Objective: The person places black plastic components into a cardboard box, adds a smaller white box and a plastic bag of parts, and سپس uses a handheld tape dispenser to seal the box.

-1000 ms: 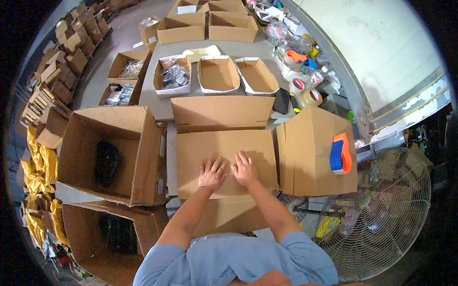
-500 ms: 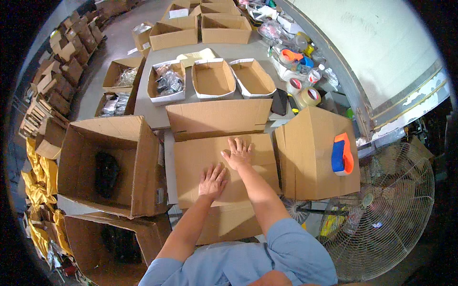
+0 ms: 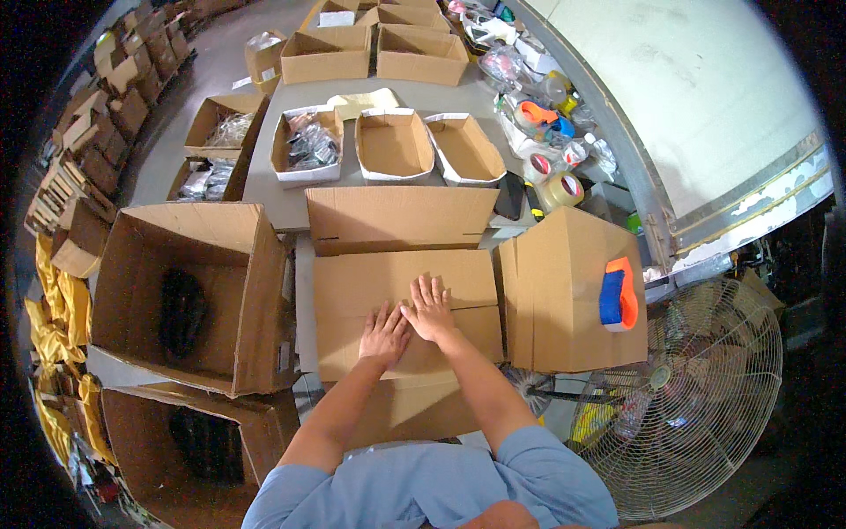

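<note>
Under both my hands is a brown cardboard box [image 3: 352, 282], its top flaps folded in and meeting along a crosswise seam. My left hand [image 3: 384, 337] lies flat on the flaps, left of the middle. Close beside it, my right hand [image 3: 429, 309] presses flat near the seam, fingers spread. The thumb of the right hand is by the left hand's fingers. A far flap [image 3: 397, 216] stands up behind the box, and a near flap [image 3: 405, 414] hangs toward my body. On a carton [image 3: 546, 300] to the right rests an orange and blue tape dispenser [image 3: 619, 295].
Two open cartons [image 3: 251, 300] with dark items inside stand at my left. White-rimmed trays [image 3: 395, 145], a phone [image 3: 510, 196] and tape rolls [image 3: 561, 189] sit on the table beyond. A large caged fan [image 3: 679, 397] stands at right; bagged clutter [image 3: 529, 79] lines the wall.
My right hand has moved toward me and nearer the left hand. A seam between the flaps now shows more plainly. The whole view has shifted slightly.
</note>
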A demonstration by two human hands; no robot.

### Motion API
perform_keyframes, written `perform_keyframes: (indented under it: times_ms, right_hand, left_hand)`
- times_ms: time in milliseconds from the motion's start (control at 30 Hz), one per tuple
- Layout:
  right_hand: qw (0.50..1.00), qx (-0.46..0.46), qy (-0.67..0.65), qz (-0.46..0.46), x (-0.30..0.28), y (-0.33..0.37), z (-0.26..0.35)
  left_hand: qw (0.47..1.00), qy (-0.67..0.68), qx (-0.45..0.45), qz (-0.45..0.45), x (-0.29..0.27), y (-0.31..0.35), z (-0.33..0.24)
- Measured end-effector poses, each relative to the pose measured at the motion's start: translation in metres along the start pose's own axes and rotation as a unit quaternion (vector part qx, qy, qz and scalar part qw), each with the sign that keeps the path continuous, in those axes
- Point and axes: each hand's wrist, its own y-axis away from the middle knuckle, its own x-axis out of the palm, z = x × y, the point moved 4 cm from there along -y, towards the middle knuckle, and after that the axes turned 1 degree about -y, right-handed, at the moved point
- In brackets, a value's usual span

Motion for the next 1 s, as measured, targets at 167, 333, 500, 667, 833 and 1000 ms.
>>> perform_keyframes:
  times_ms: [167, 333, 500, 667, 833, 1000]
  right_hand:
    - [1.0, 0.002, -0.002, -0.022, -0.006, 0.007, 0.007]
    - [0.969, -0.068, -0.228, -0.065, -0.108, 0.064, 0.026]
    - [0.891, 0.16, -0.021, -0.424, -0.266, 0.18, -0.123]
    - [0.886, 0.301, 0.136, -0.327, -0.246, 0.192, -0.245]
    - [0.893, 0.419, 0.028, -0.163, -0.261, 0.177, -0.218]
    - [0.911, 0.254, -0.095, -0.311, -0.309, 0.167, -0.098]
  left_hand:
    - [1.0, 0.01, -0.003, 0.001, 0.001, -0.002, 0.0]
    - [1.0, 0.02, -0.022, 0.003, 0.006, 0.0, 0.012]
    - [0.999, 0.028, -0.015, 0.006, 0.003, -0.001, 0.003]
    - [0.999, 0.029, -0.007, 0.013, 0.004, -0.005, 0.001]
    - [0.998, 0.053, -0.008, 0.022, 0.0, 0.001, 0.008]
    - [0.999, 0.052, -0.004, 0.001, 0.011, 0.003, 0.012]
